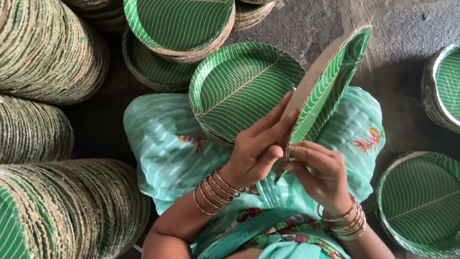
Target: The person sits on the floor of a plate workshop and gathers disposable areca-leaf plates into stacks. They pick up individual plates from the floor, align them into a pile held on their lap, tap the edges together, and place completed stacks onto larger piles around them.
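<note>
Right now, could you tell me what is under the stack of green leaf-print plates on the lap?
The stack of plates rests on pale green cloth over the lap. The lowest plates and the leg beneath are hidden.

We hold a small stack of green leaf-print plates (330,81) on edge, left hand (256,146) and right hand (318,172) pinching its lower rim. Another plate pile (239,86) rests on our lap, with tall stacks (43,48) lying to the left.
</note>
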